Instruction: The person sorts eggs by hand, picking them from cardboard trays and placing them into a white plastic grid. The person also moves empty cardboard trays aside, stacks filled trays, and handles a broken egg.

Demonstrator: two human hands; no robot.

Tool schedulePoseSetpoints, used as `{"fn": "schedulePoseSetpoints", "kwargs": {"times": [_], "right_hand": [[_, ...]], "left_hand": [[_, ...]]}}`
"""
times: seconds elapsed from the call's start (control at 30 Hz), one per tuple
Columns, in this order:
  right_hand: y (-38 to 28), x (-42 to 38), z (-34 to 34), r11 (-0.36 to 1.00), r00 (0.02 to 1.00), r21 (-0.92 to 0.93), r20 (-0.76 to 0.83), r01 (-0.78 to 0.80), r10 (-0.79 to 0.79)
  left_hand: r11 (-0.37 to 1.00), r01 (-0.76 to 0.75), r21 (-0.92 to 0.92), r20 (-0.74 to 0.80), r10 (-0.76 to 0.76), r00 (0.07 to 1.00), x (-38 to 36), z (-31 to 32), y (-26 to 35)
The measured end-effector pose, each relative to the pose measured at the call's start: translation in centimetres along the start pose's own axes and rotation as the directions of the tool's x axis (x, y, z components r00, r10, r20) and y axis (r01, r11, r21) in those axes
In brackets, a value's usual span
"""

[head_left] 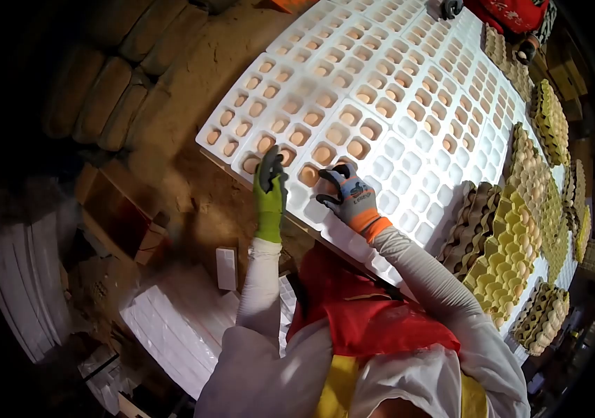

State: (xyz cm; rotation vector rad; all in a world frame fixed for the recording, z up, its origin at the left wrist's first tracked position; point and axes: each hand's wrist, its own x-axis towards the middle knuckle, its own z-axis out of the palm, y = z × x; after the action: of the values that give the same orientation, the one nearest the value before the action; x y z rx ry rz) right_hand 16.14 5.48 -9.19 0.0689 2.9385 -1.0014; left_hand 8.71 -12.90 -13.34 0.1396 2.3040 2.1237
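My left hand (269, 191), in a green glove with dark fingers, is over the near edge of a white foam tray (317, 210). Its fingers are pressed together beside an egg (286, 156); whatever they hold is hidden. My right hand (352, 198), in a grey and orange glove, curls its thumb and fingers around an egg (326, 187) at a tray pocket. Brown eggs sit singly in many square pockets of the joined white trays, while pockets to the right are bare.
Yellow egg cartons (503, 258) and grey-brown cartons (470, 226) are stacked at the right. Another person's gloved hand (527, 50) shows at the top right. An open cardboard box (112, 216) and wrapped white sheets (179, 320) lie at the left; filled sacks (102, 97) stand behind.
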Motion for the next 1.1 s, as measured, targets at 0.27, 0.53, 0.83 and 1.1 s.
{"fn": "schedulePoseSetpoints", "kwargs": {"times": [0.27,0.53,0.83,1.1], "right_hand": [[-3.7,-1.8,3.0,0.942,0.981,0.307,-0.176,0.134,-0.083],[-4.2,-3.0,4.1,0.989,0.971,0.107,-0.225,0.107,-0.08],[-2.2,-22.4,-22.5,0.93,0.786,0.237,-0.613,0.281,-0.081],[12.3,-49.3,-30.9,0.506,0.207,0.203,-0.74,-0.838,0.64]], "left_hand": [[0.561,-0.379,0.736,0.279,0.259,0.925,-0.2,-1.7,0.8],[0.711,-0.365,0.601,0.257,0.26,0.931,-0.5,-1.4,-2.1],[0.523,-0.47,0.711,0.336,0.335,0.88,0.3,-1.7,-0.7],[0.962,-0.175,0.21,0.178,0.138,0.974,-5.9,8.6,5.4]]}}
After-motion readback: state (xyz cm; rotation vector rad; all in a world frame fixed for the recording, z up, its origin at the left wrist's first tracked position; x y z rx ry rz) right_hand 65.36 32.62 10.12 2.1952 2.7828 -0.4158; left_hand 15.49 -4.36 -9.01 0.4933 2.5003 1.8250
